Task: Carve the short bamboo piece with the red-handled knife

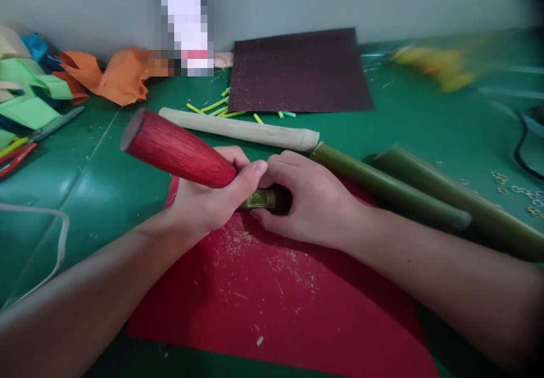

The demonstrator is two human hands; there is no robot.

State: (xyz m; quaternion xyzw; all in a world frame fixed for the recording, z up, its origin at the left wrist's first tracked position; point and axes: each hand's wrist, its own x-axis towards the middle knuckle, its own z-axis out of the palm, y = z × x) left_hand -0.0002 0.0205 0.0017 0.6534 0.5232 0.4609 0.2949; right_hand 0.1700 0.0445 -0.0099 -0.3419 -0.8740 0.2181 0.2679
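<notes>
Bamboo piece [260, 199] sits in the curled right hand [312, 196] above a red sheet [297, 332] with shavings [240, 242]; the left hand [215, 196] grips a red wooden handle [181, 150] beside it. Apparently a carving step; the next move would need steady bracing.

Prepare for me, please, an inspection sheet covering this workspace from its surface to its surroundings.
Surface: green table; red sheet strewn with pale shavings.
Work items: red handle; green bamboo piece, partly hidden.
Clutter: orange paper, red-handled tool at left; dark sheet behind; small rings at right.
Hands: left hand grips red handle; right hand holds green bamboo piece.
Cables: dark cord at right; pale bent strip at left, cable or not unclear.
Surroundings: grey wall behind.
</notes>
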